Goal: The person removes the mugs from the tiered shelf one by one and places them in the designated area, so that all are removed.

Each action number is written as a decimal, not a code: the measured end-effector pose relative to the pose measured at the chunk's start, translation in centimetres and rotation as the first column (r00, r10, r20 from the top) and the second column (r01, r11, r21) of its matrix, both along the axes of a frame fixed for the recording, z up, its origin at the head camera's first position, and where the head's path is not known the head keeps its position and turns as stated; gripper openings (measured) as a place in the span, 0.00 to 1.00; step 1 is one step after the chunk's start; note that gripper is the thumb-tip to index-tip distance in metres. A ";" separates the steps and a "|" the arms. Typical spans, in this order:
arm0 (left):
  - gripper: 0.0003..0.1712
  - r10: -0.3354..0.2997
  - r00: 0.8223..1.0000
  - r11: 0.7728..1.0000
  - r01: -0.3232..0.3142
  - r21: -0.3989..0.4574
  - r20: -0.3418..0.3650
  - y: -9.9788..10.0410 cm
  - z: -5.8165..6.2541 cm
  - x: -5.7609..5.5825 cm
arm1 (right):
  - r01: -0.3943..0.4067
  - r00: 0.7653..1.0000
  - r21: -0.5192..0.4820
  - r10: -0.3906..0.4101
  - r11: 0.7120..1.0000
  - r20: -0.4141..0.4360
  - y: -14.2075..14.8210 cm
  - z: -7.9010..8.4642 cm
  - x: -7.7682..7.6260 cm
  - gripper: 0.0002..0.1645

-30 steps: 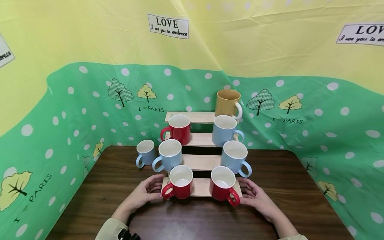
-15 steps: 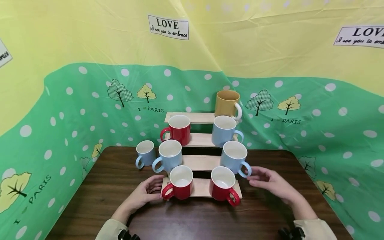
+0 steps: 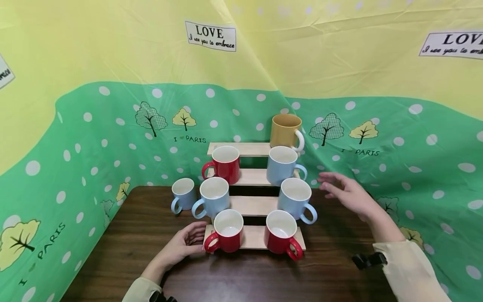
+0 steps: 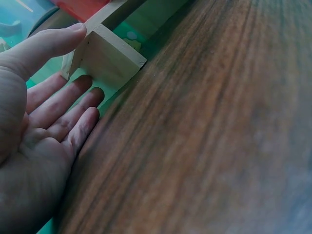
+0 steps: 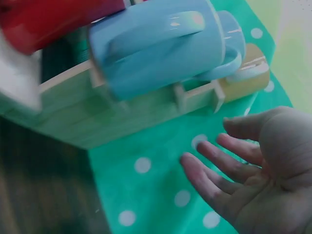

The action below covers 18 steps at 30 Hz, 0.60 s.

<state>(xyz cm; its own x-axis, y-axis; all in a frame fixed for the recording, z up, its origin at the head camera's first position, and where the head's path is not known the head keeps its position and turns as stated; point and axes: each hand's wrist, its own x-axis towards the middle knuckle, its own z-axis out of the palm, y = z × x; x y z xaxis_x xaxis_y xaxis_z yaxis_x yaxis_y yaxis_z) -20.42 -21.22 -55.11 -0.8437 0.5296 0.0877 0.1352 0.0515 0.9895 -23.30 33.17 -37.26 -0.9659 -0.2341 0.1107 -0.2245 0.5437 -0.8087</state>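
Observation:
A stepped wooden rack (image 3: 253,237) bears mugs on its tiers. My left hand (image 3: 183,243) holds the left end of its lowest board, thumb (image 4: 58,43) at the front corner and fingers behind. Two red mugs, a left one (image 3: 228,231) and a right one (image 3: 281,233), stand on that board. Above are a left light-blue mug (image 3: 214,197) and a right one (image 3: 294,200). Higher sit a red mug (image 3: 225,164) and a light-blue mug (image 3: 282,165); a mustard mug (image 3: 285,131) tops the rack. My right hand (image 3: 349,193) hovers off the rack's right side, fingers spread, holding nothing.
Another light-blue mug (image 3: 183,193) stands on the dark wood table (image 3: 264,277), left of the rack. A green and yellow patterned cloth (image 3: 241,100) hangs close behind and along both sides.
My right hand has let go of the rack's lower right end and moved up, back and to the right. The left hand has stayed at the left end.

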 end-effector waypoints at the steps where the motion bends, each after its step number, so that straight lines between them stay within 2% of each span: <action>1: 0.41 -0.002 1.000 1.000 0.002 0.001 0.001 0.0 0.0 0.0 | 0.018 1.000 0.006 -0.017 1.000 -0.021 -0.2 0.5 -0.4 0.31; 4: 0.41 -0.007 1.000 1.000 0.007 0.002 -0.008 0.0 -0.1 0.1 | 0.079 0.994 0.009 -0.078 0.997 -0.079 -1.2 2.1 -1.7 0.33; 7: 0.41 -0.011 1.000 1.000 0.011 0.002 -0.005 0.0 0.0 0.1 | 0.160 0.979 0.008 -0.157 0.987 -0.133 -2.2 3.7 -3.0 0.39; 12: 0.41 -0.011 1.000 1.000 0.011 0.011 -0.010 0.0 0.0 0.0 | 0.284 0.925 -0.083 -0.296 0.955 -0.239 -3.9 6.1 -5.3 0.46; 14: 0.41 -0.009 1.000 1.000 0.009 0.010 -0.012 0.0 0.0 0.0 | 0.302 0.909 -0.129 -0.326 0.944 -0.260 -4.7 6.9 -6.2 0.47; 18: 0.41 -0.006 1.000 1.000 0.006 0.004 -0.010 -0.1 0.0 0.0 | 0.287 0.914 -0.138 -0.314 0.948 -0.258 -6.1 8.3 -7.5 0.51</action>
